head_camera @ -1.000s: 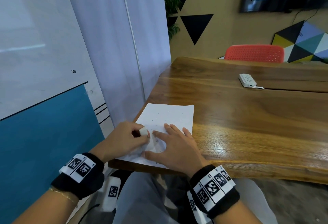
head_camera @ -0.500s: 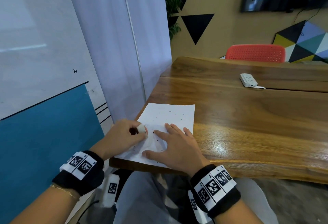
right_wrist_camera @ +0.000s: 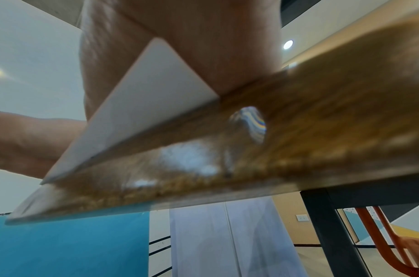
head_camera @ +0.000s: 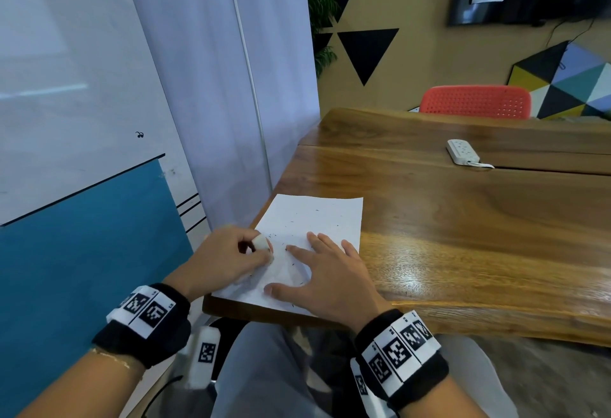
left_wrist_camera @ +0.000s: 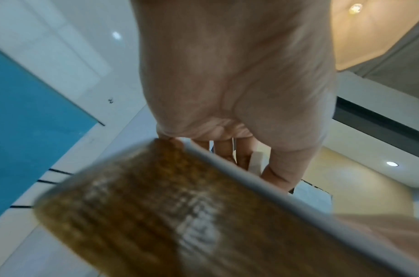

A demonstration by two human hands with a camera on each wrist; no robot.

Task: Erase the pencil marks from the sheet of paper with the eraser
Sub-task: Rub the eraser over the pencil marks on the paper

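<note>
Left grip point(head_camera: 228, 257) pinches eraser point(head_camera: 263, 242) on paper point(head_camera: 317, 219); right grip point(head_camera: 325, 280) presses flat, fingers spread.

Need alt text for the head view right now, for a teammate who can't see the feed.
The left hand pinches a white eraser against a sheet of paper at the near corner of a wooden table, while the right hand lies flat on the sheet. Small dark specks dot the paper; a white power strip lies farther back.
</note>
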